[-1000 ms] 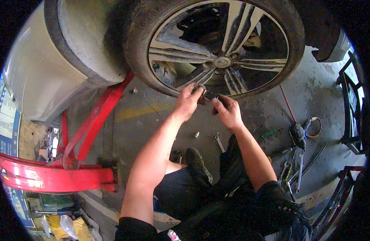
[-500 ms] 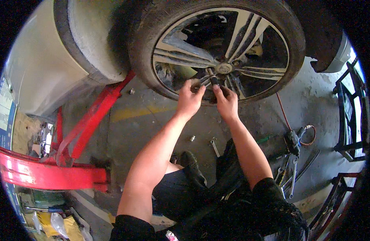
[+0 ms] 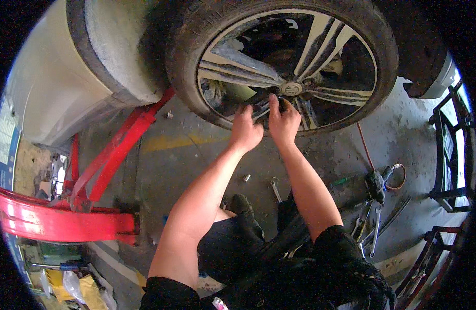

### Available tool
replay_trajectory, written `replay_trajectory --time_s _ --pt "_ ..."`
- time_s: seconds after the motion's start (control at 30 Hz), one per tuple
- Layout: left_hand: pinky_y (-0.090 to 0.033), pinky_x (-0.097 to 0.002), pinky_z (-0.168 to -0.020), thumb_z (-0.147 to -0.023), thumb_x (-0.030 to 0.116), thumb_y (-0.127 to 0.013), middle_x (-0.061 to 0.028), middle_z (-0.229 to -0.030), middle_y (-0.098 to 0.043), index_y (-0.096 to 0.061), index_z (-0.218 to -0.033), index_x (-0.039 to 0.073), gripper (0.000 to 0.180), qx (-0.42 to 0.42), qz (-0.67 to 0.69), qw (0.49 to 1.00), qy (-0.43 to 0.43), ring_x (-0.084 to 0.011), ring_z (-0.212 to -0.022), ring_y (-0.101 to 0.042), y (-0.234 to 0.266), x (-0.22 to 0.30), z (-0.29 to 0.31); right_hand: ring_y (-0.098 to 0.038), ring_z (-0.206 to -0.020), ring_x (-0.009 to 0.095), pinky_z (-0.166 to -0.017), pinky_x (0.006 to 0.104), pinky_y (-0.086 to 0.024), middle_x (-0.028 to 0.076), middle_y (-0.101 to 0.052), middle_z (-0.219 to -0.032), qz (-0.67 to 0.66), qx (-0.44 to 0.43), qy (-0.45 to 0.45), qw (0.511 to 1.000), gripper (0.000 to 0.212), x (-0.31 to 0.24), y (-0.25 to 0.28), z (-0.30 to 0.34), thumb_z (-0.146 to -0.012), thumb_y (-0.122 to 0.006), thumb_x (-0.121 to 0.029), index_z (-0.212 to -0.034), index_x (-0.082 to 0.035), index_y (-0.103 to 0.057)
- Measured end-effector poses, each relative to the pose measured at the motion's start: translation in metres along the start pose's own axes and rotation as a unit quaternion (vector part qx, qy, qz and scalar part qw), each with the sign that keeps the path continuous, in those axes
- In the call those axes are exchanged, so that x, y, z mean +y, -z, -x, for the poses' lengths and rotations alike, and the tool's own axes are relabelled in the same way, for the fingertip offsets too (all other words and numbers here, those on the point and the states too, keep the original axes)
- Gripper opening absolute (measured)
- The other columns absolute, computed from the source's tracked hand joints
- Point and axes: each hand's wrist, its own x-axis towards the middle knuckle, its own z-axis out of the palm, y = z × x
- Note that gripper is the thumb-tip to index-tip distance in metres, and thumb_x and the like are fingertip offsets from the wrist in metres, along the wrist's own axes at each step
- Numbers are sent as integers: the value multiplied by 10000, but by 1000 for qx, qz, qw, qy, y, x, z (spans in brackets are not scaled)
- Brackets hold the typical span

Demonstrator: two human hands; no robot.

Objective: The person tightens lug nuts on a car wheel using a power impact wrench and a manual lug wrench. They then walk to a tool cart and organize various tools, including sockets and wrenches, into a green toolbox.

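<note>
A car wheel (image 3: 295,89) with silver spokes and a dark tyre (image 3: 182,67) hangs in front of me, dirty all over. My right hand (image 3: 284,120) is closed at the lower left of the wheel's hub, its thumb and fingertips up against the lug-hole area. Whatever those fingers grip is dark and mostly hidden. Slightly lower and to the left, my left hand (image 3: 246,130) is curled in front of a lower spoke. Its fingers are bent inward, and their contents, if any, cannot be made out.
A red lift arm (image 3: 121,147) reaches under the pale car body (image 3: 47,88) at left. On the floor lie a small metal piece (image 3: 247,178), a wrench (image 3: 276,190), an air tool (image 3: 375,185) with a hose, and several more wrenches (image 3: 376,232). Black metal racks (image 3: 450,150) stand at right.
My right hand has moved up toward the hub, and the short dark cylinder seen in its fingers is now hidden. My left hand has shifted slightly, with its fingers still curled.
</note>
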Motion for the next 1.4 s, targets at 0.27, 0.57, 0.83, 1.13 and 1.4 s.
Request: replay_trajectory --time_s 0.27,0.57,0.83,1.13,1.4 --pt "-453 -513 -869 -702 -20 -506 -298 -984 -610 -560 -1038 -56 342 -11 -25 1000 -1 -491 -989 -555 -1 -8 -1 -616 -665 428 -605 476 -475 225 -633 -704 5 26 23 999 498 0 -6 -13 -905 -629 -454 -753 20 -619" --pt "-388 -542 -965 -703 37 -560 -311 -1144 -496 -531 -1063 -53 372 -44 -34 998 2 -506 -1079 -461 -2 -8 -6 -600 -680 483 -607 520 -471 285 -614 -709 46 5 0 999 474 15 -25 -14 -980 -496 -347 -706 26 -603" --pt "-406 -533 -944 -699 33 -571 -296 -1113 -526 -551 -1059 -44 369 -18 -39 999 -6 -490 -1060 -485 0 -3 -4 -643 -719 445 -641 469 -510 272 -629 -692 -27 36 15 999 422 2 -19 -2 -931 -597 -378 -819 28 -628" --pt "-431 -531 -877 -678 2 -543 -281 -1006 -567 -557 -988 -56 316 19 -46 998 -39 -479 -974 -524 -2 -8 -5 -622 -784 482 -691 521 -475 302 -610 -736 -38 -122 -131 983 582 11 -17 -18 -988 -442 -438 -751 61 -625" --pt "-443 -514 -892 -689 18 -574 -287 -1039 -586 -588 -1024 -49 342 10 -44 998 -38 -474 -989 -540 -2 -5 -4 -656 -728 429 -631 462 -525 252 -666 -791 -47 37 29 998 447 4 -15 -4 -908 -609 -426 -988 12 -569"
